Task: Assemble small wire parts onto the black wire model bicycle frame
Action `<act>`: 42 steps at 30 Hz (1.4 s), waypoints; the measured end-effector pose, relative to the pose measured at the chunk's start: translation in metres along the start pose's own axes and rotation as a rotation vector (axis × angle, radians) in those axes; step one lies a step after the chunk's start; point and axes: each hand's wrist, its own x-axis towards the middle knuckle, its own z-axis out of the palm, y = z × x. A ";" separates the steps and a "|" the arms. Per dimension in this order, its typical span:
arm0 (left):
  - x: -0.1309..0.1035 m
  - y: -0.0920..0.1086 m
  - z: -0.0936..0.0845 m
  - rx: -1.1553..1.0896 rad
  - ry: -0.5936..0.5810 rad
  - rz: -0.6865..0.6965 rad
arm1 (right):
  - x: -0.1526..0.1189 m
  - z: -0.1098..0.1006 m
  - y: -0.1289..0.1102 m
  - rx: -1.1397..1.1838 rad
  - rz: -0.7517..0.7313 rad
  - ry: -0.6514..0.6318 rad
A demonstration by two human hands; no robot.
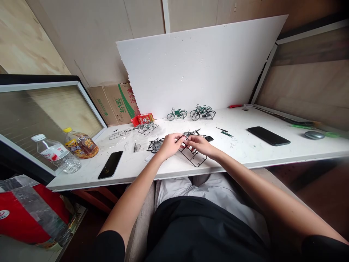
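Both my hands meet over the front middle of the table. My left hand point(171, 145) is closed, with thumb and fingers pinching the upper end of a black plastic parts frame point(196, 160). On the same frame, my right hand point(201, 144) closes from the other side, its fingertips almost touching the left ones. The frame tilts down towards me, with thin bars and a rectangular outline. Black bicycle wheel parts point(155, 145) lie left of my left hand. Beyond the hands are more small dark parts point(195, 133), partly hidden by my fingers, and a small black square piece point(209, 138).
Assembled model bicycles point(177, 114) stand by a white foam board point(196, 69). A green-handled tool point(226, 134) and a black phone point(268, 135) lie right; another phone point(110, 165), a water bottle point(58, 154) and a yellow-capped bottle point(81, 143) are left. A parts frame point(147, 128) lies behind.
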 end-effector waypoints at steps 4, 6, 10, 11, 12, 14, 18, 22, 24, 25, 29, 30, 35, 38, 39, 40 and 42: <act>0.000 -0.002 0.001 0.049 0.016 0.024 | 0.000 0.002 0.004 -0.049 -0.007 -0.007; 0.000 -0.001 0.001 0.065 0.015 0.024 | 0.001 0.002 0.005 -0.073 -0.017 -0.019; 0.000 0.000 0.000 0.081 0.008 0.022 | 0.002 0.004 0.007 -0.070 -0.058 -0.023; 0.000 0.001 0.000 0.080 0.009 0.022 | 0.002 0.004 0.007 -0.062 -0.071 -0.013; 0.000 0.001 -0.001 0.077 0.011 0.022 | 0.002 0.005 0.007 -0.053 -0.083 -0.001; 0.000 0.001 -0.001 0.064 0.018 0.022 | 0.002 0.005 0.006 -0.042 -0.093 0.020; 0.000 0.002 -0.002 0.015 0.017 0.009 | 0.002 0.005 0.005 -0.012 -0.084 0.025; 0.001 0.002 -0.001 -0.091 0.025 -0.011 | 0.004 0.000 0.007 0.032 -0.070 0.044; 0.001 0.003 0.000 -0.148 0.036 -0.026 | 0.005 -0.003 0.008 0.045 -0.067 0.065; 0.001 0.003 0.000 -0.166 0.045 -0.033 | 0.006 -0.004 0.008 0.046 -0.069 0.067; 0.002 0.005 -0.001 -0.171 0.095 -0.048 | 0.004 -0.009 0.003 0.036 -0.083 0.056; 0.002 0.006 -0.002 -0.167 0.109 -0.054 | 0.004 -0.010 0.002 0.035 -0.087 0.059; 0.003 0.007 -0.004 -0.157 0.125 -0.069 | 0.004 -0.013 0.004 0.006 -0.109 0.088; 0.002 0.007 -0.003 -0.156 0.102 -0.058 | 0.005 -0.012 0.006 -0.005 -0.093 0.088; 0.002 0.007 -0.003 -0.157 0.095 -0.056 | 0.005 -0.012 0.007 0.000 -0.092 0.087; 0.002 0.007 -0.003 -0.160 0.090 -0.054 | 0.005 -0.011 0.007 0.011 -0.094 0.086; 0.001 0.007 -0.002 -0.166 0.082 -0.051 | 0.005 -0.011 0.007 0.043 -0.098 0.092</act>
